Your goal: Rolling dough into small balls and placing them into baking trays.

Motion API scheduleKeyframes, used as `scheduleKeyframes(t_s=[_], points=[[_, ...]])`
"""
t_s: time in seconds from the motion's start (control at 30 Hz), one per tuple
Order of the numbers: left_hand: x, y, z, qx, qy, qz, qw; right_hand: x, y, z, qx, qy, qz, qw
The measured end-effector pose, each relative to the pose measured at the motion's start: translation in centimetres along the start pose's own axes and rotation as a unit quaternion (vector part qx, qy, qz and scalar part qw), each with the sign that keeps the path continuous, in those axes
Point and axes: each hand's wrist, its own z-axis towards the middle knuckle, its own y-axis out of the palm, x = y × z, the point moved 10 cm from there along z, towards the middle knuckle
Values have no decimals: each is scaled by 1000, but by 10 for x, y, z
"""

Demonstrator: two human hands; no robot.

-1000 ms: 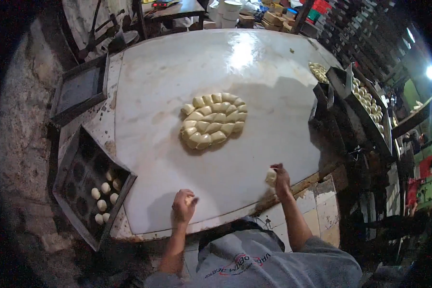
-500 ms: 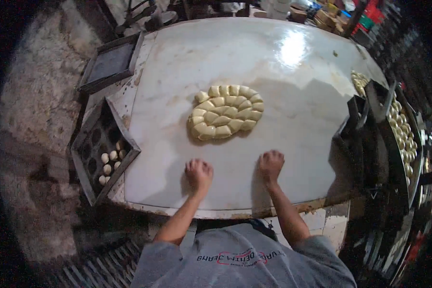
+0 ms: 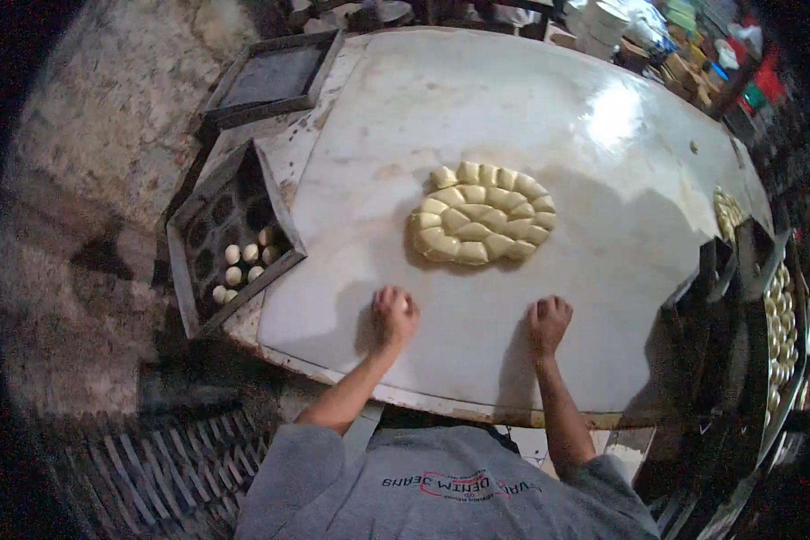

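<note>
My left hand point(image 3: 392, 317) is curled low over the white tabletop, fingers closed round a small pale piece that looks like dough. To its right, my right hand point(image 3: 550, 324) is curled the same way, with a pale bit showing between its fingers; the rest is hidden by both hands. Beyond them, between the two, lies a slab of cut dough pieces point(image 3: 486, 216), pale yellow, packed edge to edge in an oval. Neither hand touches it.
At the left table edge sits a dark tray point(image 3: 182, 288) holding several round dough balls point(image 3: 234, 276). Another shallow tray point(image 3: 326, 79) lies farther back. Dark metal trays point(image 3: 724, 310) stand at the right, beside many shiny dough balls point(image 3: 780, 324). Slatted wood point(image 3: 153, 463) is at lower left.
The view has swung, so the table and dough slab appear farther right. Both hands stay curled over the tabletop and have shifted slightly, the left a little closer to the slab.
</note>
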Motion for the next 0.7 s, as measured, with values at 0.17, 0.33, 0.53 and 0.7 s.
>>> scheduleKeyframes(t_s=[0.17,0.33,0.53,0.7], points=[[-62,-92,-24,140,125,53,981,32,-53,-42,-27,-55,43,997],[-147,-57,62,121,-133,-52,982,106,-19,17,-29,115,-262,958],[-94,-20,-5,-213,-15,-110,971,68,8,-36,-55,92,-237,966],[-159,-134,-18,-394,8,-492,776,24,32,-101,-104,348,130,923]])
